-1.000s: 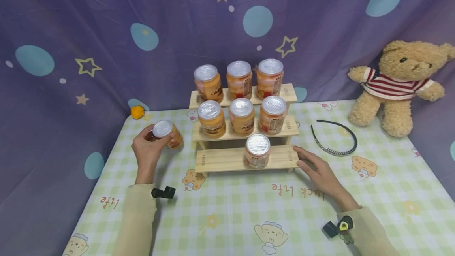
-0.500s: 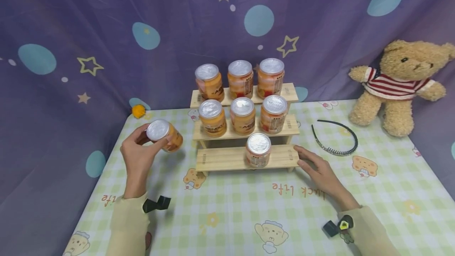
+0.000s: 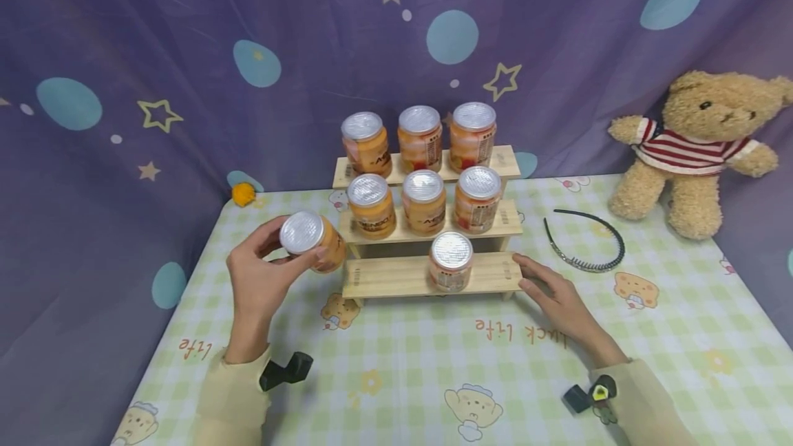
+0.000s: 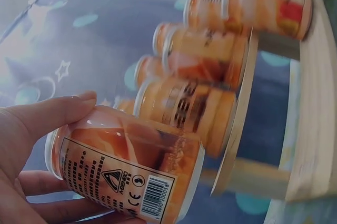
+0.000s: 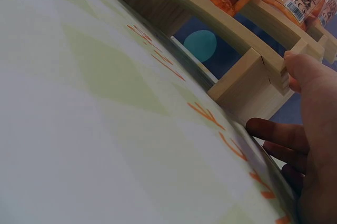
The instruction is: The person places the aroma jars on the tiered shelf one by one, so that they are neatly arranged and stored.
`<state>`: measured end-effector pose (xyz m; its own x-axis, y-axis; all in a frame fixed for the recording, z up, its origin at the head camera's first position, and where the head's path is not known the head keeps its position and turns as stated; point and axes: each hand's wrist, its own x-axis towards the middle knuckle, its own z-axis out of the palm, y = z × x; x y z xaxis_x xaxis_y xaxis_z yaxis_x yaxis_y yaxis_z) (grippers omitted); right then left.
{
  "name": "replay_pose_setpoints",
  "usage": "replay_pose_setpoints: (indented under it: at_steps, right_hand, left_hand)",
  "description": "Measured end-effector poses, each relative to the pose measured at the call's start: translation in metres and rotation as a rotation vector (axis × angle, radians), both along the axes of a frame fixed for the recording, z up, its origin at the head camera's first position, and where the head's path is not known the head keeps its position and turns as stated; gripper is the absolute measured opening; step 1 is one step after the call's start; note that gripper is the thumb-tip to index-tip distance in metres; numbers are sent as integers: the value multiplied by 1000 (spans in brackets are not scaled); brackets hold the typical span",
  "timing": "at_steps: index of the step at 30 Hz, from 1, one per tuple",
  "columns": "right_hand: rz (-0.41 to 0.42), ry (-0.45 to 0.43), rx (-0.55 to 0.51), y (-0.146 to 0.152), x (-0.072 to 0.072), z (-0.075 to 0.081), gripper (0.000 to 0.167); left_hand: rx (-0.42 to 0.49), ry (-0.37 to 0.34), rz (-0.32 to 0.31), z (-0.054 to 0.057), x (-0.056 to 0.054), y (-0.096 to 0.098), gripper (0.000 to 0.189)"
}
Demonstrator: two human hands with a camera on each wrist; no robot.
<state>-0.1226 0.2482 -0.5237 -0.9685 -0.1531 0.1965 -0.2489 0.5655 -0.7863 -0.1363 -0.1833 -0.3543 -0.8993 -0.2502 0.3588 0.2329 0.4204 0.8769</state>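
Note:
My left hand (image 3: 263, 274) holds a fruit jar (image 3: 331, 246) with a silver lid and orange label, thumb on one side and fingers on the other. It is tilted, lid toward me, just left of the wooden tiered shelf (image 3: 387, 277). In the left wrist view the held jar (image 4: 126, 166) shows its barcode side. At the shelf's right end, my right hand (image 3: 557, 301) touches the lowest board with thumb and forefinger; its other fingers hang loosely below, as the right wrist view shows. One jar (image 3: 451, 263) stands on that lowest board, right of its middle.
Three jars (image 3: 420, 140) stand on the top step and three more jars (image 3: 424, 205) on the middle step. A black headband (image 3: 588, 266) lies to the right, near a teddy bear (image 3: 694, 150). A small yellow-orange ball (image 3: 243, 194) sits at the back left corner.
The left hand drew the jar slightly toward me and left, then moved it right toward the shelf, tilting it more. The right hand stays at the shelf's end.

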Motion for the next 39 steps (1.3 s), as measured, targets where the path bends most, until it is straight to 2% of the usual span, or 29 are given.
replay_pose_setpoints:
  at_steps: [4, 10, 15, 20, 27, 33, 39]
  right_hand:
    - [8, 10, -16, 0, 0, 1, 48]
    - [14, 3, -26, -1, 0, 1, 48]
    - [19, 6, -28, -1, 0, 1, 48]
    - [20, 14, -26, -1, 0, 2, 49]
    - [4, -13, 3, 0, 1, 0, 48]
    - [-2, -17, 4, -1, 1, -1, 49]
    - [6, 4, -2, 0, -1, -1, 48]
  left_hand:
    - [2, -25, -66, -2, 4, 15, 57]
    - [-12, -67, -168, -13, 4, 34, 60]
    - [-12, -100, -209, -21, 2, 47, 62]
    - [-27, -93, -248, -27, 2, 59, 62]
    - [-32, -102, -282, -40, -1, 73, 63]
    - [-83, -84, -283, -52, -5, 82, 63]
    - [-133, -58, -266, -59, -7, 86, 64]
